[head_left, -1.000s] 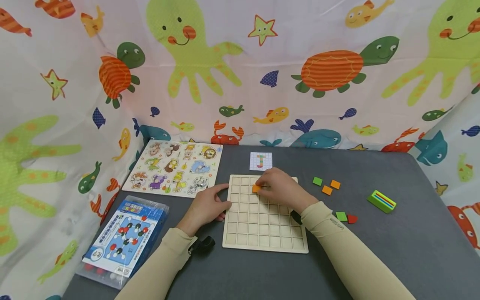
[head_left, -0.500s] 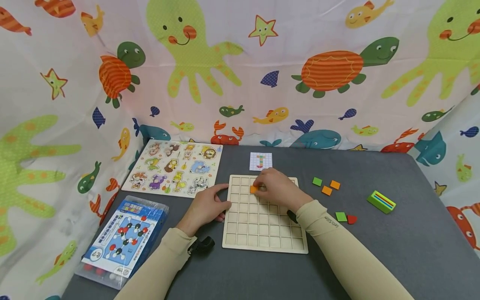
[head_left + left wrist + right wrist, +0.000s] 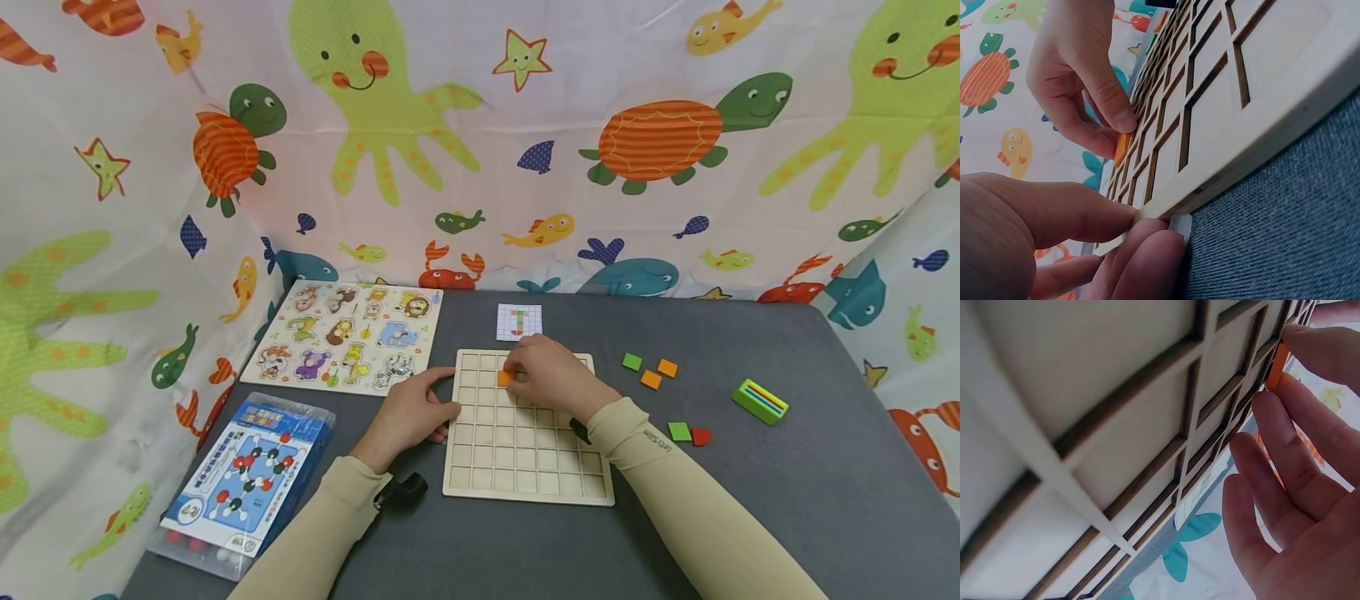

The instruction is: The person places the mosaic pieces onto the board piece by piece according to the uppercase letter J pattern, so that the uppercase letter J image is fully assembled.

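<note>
A pale wooden grid board (image 3: 525,482) with rows of square recesses lies on the table. My left hand (image 3: 408,414) grips its left edge; in the left wrist view the thumb is at the upper edge and fingertips are at the side and underneath. Over the board's second row from the back, my right hand (image 3: 555,375) pinches a small orange square tile (image 3: 505,378) between thumb and index finger. In the right wrist view this orange tile (image 3: 1277,365) stands tilted at a recess, while the other fingers are spread loosely. Behind the board lies a card (image 3: 519,322) printed with a coloured tile pattern.
Right of the board lie green tiles (image 3: 632,362), orange tiles (image 3: 651,380) and a red piece (image 3: 701,437). Farther right is a green block with coloured stripes (image 3: 761,402). An animal puzzle board (image 3: 345,335) and a plastic-cased molecule kit (image 3: 243,483) occupy the left.
My right hand has shifted slightly left along the board with the orange tile still pinched. My left hand stays at the board's edge.
</note>
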`<state>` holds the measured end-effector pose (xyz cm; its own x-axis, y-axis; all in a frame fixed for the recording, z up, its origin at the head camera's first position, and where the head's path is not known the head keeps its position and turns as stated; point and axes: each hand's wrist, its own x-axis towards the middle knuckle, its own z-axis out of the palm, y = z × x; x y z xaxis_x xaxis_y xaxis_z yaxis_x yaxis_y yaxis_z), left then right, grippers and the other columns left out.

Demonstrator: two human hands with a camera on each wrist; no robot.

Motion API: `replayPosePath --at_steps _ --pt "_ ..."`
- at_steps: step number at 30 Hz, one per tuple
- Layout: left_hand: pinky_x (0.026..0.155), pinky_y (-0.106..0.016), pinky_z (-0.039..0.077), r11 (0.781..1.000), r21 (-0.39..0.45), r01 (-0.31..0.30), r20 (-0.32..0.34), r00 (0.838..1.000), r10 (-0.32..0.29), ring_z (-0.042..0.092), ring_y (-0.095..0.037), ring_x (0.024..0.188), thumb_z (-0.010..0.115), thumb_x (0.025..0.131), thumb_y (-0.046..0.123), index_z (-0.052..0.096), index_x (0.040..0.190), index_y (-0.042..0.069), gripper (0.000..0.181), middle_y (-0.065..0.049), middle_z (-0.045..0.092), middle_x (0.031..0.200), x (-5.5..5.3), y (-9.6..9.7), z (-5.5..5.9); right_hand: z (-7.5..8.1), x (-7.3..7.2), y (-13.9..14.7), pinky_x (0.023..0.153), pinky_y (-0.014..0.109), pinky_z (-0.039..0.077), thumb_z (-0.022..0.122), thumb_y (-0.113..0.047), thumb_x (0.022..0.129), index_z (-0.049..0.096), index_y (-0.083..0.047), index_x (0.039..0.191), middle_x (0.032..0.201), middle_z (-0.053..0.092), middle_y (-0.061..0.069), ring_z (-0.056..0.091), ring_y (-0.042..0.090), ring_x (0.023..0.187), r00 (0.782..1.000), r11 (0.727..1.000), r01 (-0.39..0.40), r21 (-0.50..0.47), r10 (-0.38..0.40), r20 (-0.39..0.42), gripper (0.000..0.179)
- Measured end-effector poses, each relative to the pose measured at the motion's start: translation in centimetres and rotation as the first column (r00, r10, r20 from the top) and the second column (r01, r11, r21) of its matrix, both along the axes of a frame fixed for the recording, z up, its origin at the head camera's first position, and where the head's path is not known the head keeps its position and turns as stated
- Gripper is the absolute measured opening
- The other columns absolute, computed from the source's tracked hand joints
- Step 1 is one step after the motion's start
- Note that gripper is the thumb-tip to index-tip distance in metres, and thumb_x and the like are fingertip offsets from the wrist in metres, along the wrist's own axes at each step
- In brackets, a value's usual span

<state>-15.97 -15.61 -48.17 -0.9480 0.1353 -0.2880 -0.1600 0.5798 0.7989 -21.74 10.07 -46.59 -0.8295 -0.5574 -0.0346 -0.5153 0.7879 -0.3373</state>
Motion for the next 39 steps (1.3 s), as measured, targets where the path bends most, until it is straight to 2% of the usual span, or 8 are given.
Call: replayPosePath --at_steps 14,24,30,35,39 --pt "0.058 -0.034 0.062 1.0 0.001 0.003 -0.011 1.0 -0.003 0.074 -0.017 0.058 0.079 0.095 0.023 0.059 0.155 0.022 0.064 -0.006 0.072 0.077 -0.2 0.0 -0.1 0.2 0.1 0.1 0.101 0.044 0.058 0.082 -0.028 0.097 0.084 -0.015 0.111 0.108 0.074 0.0 0.066 0.022 0.106 1.0 1.0 0.001 -0.006 -0.001 0.012 0.02" --pt "0.058 -0.035 0.062 1.0 -0.002 -0.001 -0.01 1.0 0.001 0.073 -0.018 0.057 0.079 0.095 0.023 0.058 0.156 0.022 0.064 -0.006 0.072 0.077 -0.1 0.0 -0.4 0.1 0.0 0.4 0.097 0.042 0.059 0.083 -0.028 0.096 0.084 -0.015 0.111 0.106 0.073 -0.001 0.064 0.019 0.099 0.999 1.0 0.007 -0.027 -0.006 0.039 0.02" --pt "0.059 -0.035 0.063 1.0 -0.01 -0.005 0.002 1.0 0.005 0.074 -0.019 0.058 0.08 0.094 0.025 0.058 0.156 0.023 0.065 -0.006 0.072 0.078 -0.2 0.2 -0.4 0.4 0.5 1.4 0.102 0.044 0.058 0.08 -0.028 0.098 0.083 -0.013 0.115 0.113 0.075 0.002 0.066 0.023 0.109 0.998 0.999 0.026 -0.046 -0.023 0.05 0.023" --pt "0.058 -0.034 0.063 1.0 -0.008 -0.019 0.011 1.0 0.019 0.074 -0.019 0.059 0.081 0.094 0.024 0.058 0.155 0.023 0.066 -0.008 0.071 0.079 -0.2 0.3 -0.5 1.0 1.7 3.9 0.102 0.048 0.058 0.078 -0.026 0.099 0.082 -0.01 0.12 0.116 0.076 0.005 0.068 0.026 0.112 0.993 0.99 0.107 -0.096 -0.101 0.065 0.027" --pt "0.058 -0.034 0.063 1.0 -0.004 -0.019 0.009 1.0 0.019 0.073 -0.019 0.059 0.081 0.094 0.023 0.058 0.155 0.022 0.065 -0.008 0.071 0.079 0.1 0.5 -0.5 1.1 3.2 7.4 0.099 0.053 0.059 0.078 -0.026 0.099 0.081 -0.009 0.122 0.115 0.075 0.008 0.069 0.031 0.112 0.976 0.965 0.212 -0.154 -0.201 0.082 0.028"
